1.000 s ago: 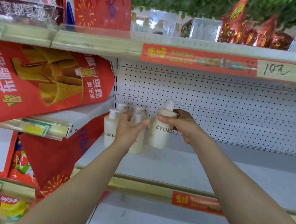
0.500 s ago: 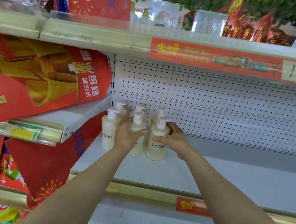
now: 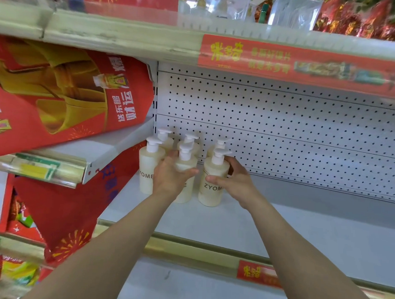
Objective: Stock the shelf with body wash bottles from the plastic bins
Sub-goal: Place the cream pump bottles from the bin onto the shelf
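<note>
At the far left a red bag (image 3: 64,92) with yellow print leans over a small side shelf (image 3: 105,149). Just right of it, in the left back corner of the white shelf (image 3: 302,230), six cream bottles with white pumps stand in two rows of three.

The first front bottle (image 3: 147,172) stands free and upright, with part of the word ZYOME on it. Next comes the left hand (image 3: 171,178). Its grip is closed on the middle front bottle (image 3: 186,164), with the thumb across the front and the fingers round the left side, and it hides most of the label. This bottle stands upright with its bottom on the shelf.

Beside it is the right front bottle (image 3: 212,189), also upright on the shelf. The right hand (image 3: 234,183) holds it in its grip, the thumb lying across the front just above the label and the fingers curled behind the upper part.

Behind these, the three back bottles (image 3: 190,141) stand close to the back wall with holes (image 3: 284,135). Further right, a gold rail (image 3: 198,252) runs along the front edge of the shelf and carries a small red label (image 3: 256,272). Above, a long red strip (image 3: 299,63) sits on the edge of the upper shelf.
</note>
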A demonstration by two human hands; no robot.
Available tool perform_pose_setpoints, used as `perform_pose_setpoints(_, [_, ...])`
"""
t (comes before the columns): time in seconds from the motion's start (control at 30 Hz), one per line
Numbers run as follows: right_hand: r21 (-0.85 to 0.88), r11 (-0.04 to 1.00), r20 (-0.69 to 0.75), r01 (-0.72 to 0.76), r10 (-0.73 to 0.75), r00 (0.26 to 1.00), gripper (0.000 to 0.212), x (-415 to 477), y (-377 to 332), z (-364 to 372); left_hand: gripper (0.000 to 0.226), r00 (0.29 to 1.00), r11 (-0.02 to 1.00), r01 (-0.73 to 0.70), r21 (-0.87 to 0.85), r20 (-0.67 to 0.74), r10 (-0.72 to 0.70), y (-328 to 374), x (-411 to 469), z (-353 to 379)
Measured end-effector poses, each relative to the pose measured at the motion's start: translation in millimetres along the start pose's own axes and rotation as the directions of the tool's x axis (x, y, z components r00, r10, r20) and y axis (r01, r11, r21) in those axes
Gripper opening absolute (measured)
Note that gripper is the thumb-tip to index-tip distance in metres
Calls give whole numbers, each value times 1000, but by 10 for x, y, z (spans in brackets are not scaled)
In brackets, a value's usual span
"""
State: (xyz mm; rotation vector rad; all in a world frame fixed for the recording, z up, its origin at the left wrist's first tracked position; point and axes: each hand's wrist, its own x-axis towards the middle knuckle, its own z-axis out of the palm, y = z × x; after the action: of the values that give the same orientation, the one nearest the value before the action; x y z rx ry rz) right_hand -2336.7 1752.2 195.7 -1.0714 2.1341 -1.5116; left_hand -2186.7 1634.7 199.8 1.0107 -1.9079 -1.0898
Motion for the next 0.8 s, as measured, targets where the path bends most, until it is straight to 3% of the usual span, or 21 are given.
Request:
perform_pose_setpoints(0.5, [-126, 991, 5, -55, 56, 998, 81, -224, -218, 1, 82, 1000, 1000, 2, 8, 26, -2, 39, -120, -10])
perform_pose_setpoints(0.67, [-272, 954, -163, -125, 82, 983, 100, -573, -552, 0, 84, 993, 993, -109, 47, 41, 108, 112, -264, -298])
perform_pose_setpoints(0.8, [-506, 862, -219, -30, -95, 971, 82, -947, -905, 76, 65, 964, 941, -265, 211, 78, 254, 152, -410, -740])
